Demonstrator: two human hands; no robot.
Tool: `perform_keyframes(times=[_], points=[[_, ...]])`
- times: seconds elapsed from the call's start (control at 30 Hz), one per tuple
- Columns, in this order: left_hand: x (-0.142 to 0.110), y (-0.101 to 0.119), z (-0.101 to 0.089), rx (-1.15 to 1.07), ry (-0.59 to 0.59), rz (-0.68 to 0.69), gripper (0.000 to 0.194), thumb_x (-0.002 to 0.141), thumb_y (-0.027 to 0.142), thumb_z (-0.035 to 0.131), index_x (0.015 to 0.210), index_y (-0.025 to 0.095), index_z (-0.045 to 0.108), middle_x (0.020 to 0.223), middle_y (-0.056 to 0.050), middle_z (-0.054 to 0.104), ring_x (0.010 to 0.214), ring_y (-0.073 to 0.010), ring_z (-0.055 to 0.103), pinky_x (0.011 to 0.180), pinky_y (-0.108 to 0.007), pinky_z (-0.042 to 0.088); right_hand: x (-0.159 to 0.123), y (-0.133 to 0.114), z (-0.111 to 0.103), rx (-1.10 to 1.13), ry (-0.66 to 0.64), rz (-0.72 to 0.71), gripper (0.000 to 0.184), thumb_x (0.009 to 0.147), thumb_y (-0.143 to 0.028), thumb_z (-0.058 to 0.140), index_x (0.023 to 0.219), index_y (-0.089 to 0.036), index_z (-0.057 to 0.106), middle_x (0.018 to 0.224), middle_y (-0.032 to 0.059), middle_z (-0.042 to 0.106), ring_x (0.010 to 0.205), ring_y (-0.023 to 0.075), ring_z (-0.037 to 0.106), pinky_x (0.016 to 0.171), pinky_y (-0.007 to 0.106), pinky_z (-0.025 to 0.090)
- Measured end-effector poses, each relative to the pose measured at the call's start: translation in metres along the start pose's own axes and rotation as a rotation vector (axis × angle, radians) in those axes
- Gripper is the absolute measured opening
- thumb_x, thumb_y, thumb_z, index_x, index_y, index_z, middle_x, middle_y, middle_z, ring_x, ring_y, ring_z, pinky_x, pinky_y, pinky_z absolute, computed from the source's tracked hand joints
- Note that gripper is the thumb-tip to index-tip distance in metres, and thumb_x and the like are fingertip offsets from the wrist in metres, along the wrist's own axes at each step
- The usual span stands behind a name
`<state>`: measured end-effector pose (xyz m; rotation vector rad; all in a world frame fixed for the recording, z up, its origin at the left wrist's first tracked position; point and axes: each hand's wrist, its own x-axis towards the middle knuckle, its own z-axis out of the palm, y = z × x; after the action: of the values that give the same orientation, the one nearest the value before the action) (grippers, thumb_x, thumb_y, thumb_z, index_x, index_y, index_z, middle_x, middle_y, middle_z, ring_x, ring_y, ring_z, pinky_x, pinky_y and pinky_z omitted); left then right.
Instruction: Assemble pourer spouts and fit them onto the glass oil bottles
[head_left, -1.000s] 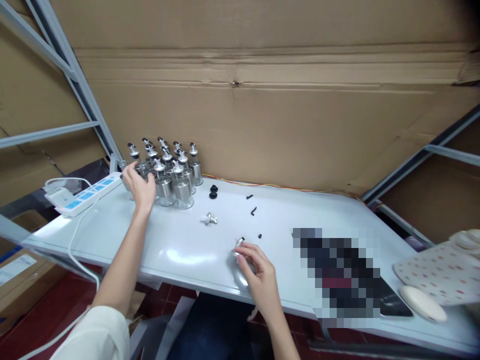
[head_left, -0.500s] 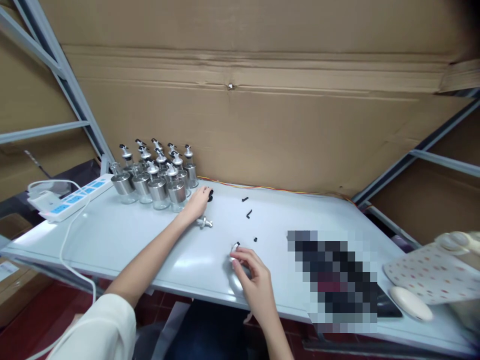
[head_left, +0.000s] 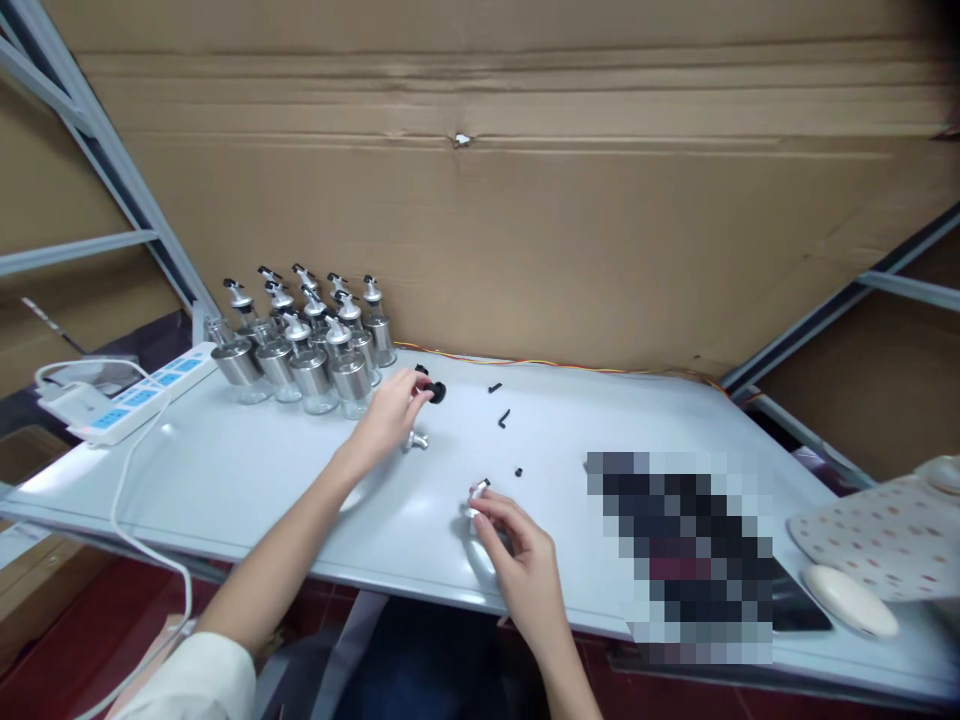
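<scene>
My left hand (head_left: pixel 394 408) pinches a black stopper (head_left: pixel 435 392) just above the table, right of the bottles. Another black piece (head_left: pixel 421 369) shows behind its fingers. Below that hand, a silver pourer spout (head_left: pixel 417 441) lies on the table, partly covered by the hand. My right hand (head_left: pixel 519 540) is closed on a silver pourer top (head_left: pixel 477 492) with a black tip, near the table's front. Beyond it lie a small black cap (head_left: pixel 518 472) and two black lever pieces, one bent (head_left: pixel 504 418) and one straighter (head_left: pixel 495 387).
Several glass bottles with steel sleeves (head_left: pixel 311 375) stand at the back left, most topped with pourers. A white power strip (head_left: pixel 150 395) with cables lies left of them. On the right are a blurred-out dark object (head_left: pixel 675 550), a white oval item (head_left: pixel 851 600) and a dotted container (head_left: pixel 874 535).
My left hand has lifted a black stopper and drawn it slightly right. My right hand still holds the pourer top. The camera view has shifted slightly.
</scene>
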<state>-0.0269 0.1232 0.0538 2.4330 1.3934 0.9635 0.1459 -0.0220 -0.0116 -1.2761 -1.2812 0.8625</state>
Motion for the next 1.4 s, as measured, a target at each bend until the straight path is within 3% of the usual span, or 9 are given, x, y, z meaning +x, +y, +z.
perform_keyframes(times=[0.1, 0.17, 0.33, 0.53, 0.67, 0.8, 1.13, 1.4], points=[[-0.037, 0.033, 0.002, -0.09, 0.02, 0.004, 0.015, 0.092, 0.022, 0.047, 0.1, 0.016, 0.058, 0.09, -0.003, 0.063, 0.083, -0.0154, 0.06, 0.078, -0.027, 0.049, 0.001, -0.003, -0.001, -0.011, 0.014, -0.025, 0.014, 0.081, -0.03, 0.061, 0.085, -0.021, 0.071, 0.099, 0.0085, 0.067, 0.096, 0.022, 0.063, 0.084, 0.034, 0.049], [-0.061, 0.049, 0.013, -0.268, 0.041, -0.068, 0.014, 0.091, 0.02, 0.048, 0.1, 0.017, 0.058, 0.091, -0.003, 0.063, 0.082, -0.015, 0.06, 0.076, -0.027, 0.049, 0.001, -0.003, -0.001, -0.013, 0.018, -0.032, 0.011, 0.08, -0.028, 0.063, 0.084, -0.021, 0.07, 0.094, 0.0072, 0.065, 0.09, 0.0201, 0.062, 0.081, 0.032, 0.049], [-0.096, 0.061, 0.041, -0.502, 0.087, -0.322, 0.015, 0.091, 0.022, 0.047, 0.101, 0.016, 0.057, 0.097, -0.006, 0.063, 0.085, -0.0157, 0.061, 0.077, -0.028, 0.048, 0.001, -0.001, 0.0, 0.056, 0.101, 0.023, 0.02, 0.077, -0.027, 0.065, 0.096, -0.021, 0.067, 0.098, 0.0072, 0.064, 0.086, 0.0185, 0.06, 0.077, 0.032, 0.05], [-0.101, 0.061, 0.044, -0.581, 0.061, -0.334, 0.019, 0.091, 0.025, 0.046, 0.105, 0.017, 0.056, 0.102, -0.007, 0.062, 0.09, -0.0167, 0.061, 0.082, -0.03, 0.048, 0.001, -0.004, -0.002, 0.127, 0.304, 0.113, 0.043, 0.071, -0.033, 0.071, 0.111, -0.022, 0.062, 0.102, 0.0064, 0.064, 0.087, 0.0183, 0.059, 0.082, 0.035, 0.047], [-0.102, 0.064, 0.042, -0.636, 0.048, -0.379, 0.018, 0.09, 0.026, 0.047, 0.104, 0.017, 0.054, 0.097, -0.007, 0.065, 0.086, -0.0162, 0.064, 0.079, -0.029, 0.049, 0.002, -0.008, -0.002, 0.195, 0.371, 0.129, 0.038, 0.068, -0.033, 0.074, 0.101, -0.02, 0.062, 0.092, 0.0048, 0.064, 0.077, 0.016, 0.059, 0.074, 0.032, 0.049], [-0.102, 0.066, 0.043, -0.716, 0.031, -0.36, 0.016, 0.091, 0.026, 0.047, 0.103, 0.017, 0.05, 0.087, -0.005, 0.067, 0.082, -0.0148, 0.066, 0.076, -0.028, 0.05, 0.003, -0.008, -0.003, 0.309, 0.426, 0.12, 0.029, 0.069, -0.032, 0.074, 0.09, -0.02, 0.058, 0.091, 0.0048, 0.066, 0.083, 0.0173, 0.064, 0.074, 0.03, 0.051], [-0.105, 0.065, 0.043, -0.616, -0.009, -0.225, 0.019, 0.093, 0.024, 0.042, 0.11, 0.017, 0.048, 0.089, -0.006, 0.065, 0.083, -0.0146, 0.065, 0.075, -0.028, 0.051, -0.001, -0.013, -0.005, 0.199, 0.321, 0.141, 0.024, 0.074, -0.035, 0.069, 0.09, -0.017, 0.068, 0.082, 0.0056, 0.07, 0.073, 0.018, 0.066, 0.071, 0.032, 0.053], [-0.103, 0.064, 0.043, -0.52, 0.083, -0.109, 0.015, 0.091, 0.022, 0.046, 0.104, 0.017, 0.05, 0.097, -0.007, 0.063, 0.083, -0.0142, 0.063, 0.076, -0.026, 0.051, 0.0, -0.011, -0.006, 0.195, 0.281, 0.075, 0.016, 0.075, -0.03, 0.069, 0.086, -0.019, 0.071, 0.088, 0.0048, 0.069, 0.077, 0.017, 0.064, 0.071, 0.03, 0.053]])
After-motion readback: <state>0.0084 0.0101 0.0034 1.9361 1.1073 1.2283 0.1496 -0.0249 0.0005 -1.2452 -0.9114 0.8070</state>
